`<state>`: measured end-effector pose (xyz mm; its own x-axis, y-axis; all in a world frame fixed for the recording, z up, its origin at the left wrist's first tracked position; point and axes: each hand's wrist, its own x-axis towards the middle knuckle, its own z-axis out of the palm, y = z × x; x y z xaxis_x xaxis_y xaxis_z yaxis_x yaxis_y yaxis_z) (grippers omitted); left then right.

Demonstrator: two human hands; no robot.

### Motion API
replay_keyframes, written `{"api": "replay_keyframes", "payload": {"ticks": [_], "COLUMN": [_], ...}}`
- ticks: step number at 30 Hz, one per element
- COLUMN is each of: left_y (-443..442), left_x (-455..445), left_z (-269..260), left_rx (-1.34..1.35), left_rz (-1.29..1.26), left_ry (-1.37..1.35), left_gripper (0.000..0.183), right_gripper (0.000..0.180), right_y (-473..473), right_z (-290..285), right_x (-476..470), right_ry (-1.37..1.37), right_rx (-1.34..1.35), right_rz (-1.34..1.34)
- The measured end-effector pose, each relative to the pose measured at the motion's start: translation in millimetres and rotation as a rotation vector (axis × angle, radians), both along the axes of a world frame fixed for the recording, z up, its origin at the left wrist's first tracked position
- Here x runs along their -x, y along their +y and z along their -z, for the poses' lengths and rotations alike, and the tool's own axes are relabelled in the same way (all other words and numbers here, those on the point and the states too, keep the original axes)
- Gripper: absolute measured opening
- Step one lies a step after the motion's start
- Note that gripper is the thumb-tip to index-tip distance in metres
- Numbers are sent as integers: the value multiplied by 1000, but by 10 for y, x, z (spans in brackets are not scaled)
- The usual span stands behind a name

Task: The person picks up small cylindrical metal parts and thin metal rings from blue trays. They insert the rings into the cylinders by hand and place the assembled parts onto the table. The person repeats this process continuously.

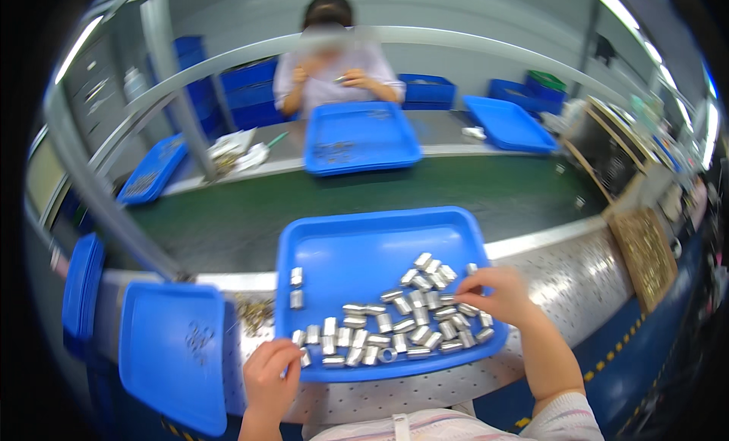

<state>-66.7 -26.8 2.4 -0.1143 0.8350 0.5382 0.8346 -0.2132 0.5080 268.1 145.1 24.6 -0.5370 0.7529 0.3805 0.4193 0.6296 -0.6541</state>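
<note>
A blue plastic tray (364, 236) lies before me, with many short shiny metal sleeves (384, 323) spread over its front and right parts. One sleeve (388, 355) stands on end and shows a round bore. At the tray's right side, my right hand (498, 295) pinches one metal sleeve (446, 298) between thumb and fingers. My left hand (270, 372) is at the front left corner, its fingers curled beside a few sleeves. A small pale bit shows under its fingertips; whether it holds something is unclear.
Small brass-coloured parts (255, 314) lie left of the tray, by another blue tray (171, 304) holding small dark rings. A green conveyor belt (228, 213) runs beyond. Across it a person (342, 76) works behind a blue tray (364, 133). A metal post (108, 207) rises at left; a box of brass-coloured parts (643, 253) sits right.
</note>
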Motion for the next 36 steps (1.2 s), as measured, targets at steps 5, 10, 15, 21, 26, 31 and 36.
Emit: {"api": "replay_keyframes", "payload": {"ticks": [5,10,15,21,26,31,36], "left_y": [272,666,814,859,948,972,1002], "left_x": [-451,-969,-1124,-1117,-1107,-1065,-1049], "left_z": [-42,-199,-82,125,122,115,112], "left_rx": [100,125,191,224,290,328,370], "left_rz": [364,656,822,858,886,894,898], "left_ry": [79,109,131,75,1,-15,-59], "left_gripper": [16,15,21,17,16,18,19], "right_gripper": [13,15,14,20,28,30,29], "right_y": [18,3,397,1496,2249,2707,2936], "right_z": [191,309,574,872,829,838,880], "right_x": [-175,-554,-1218,-2640,-3207,-3256,-3268], "right_ry": [95,138,52,7,-267,-503,-673], "right_rx": [61,115,93,-106,-213,-119,56], "right_rz": [111,244,468,917,1183,1307,1370]}}
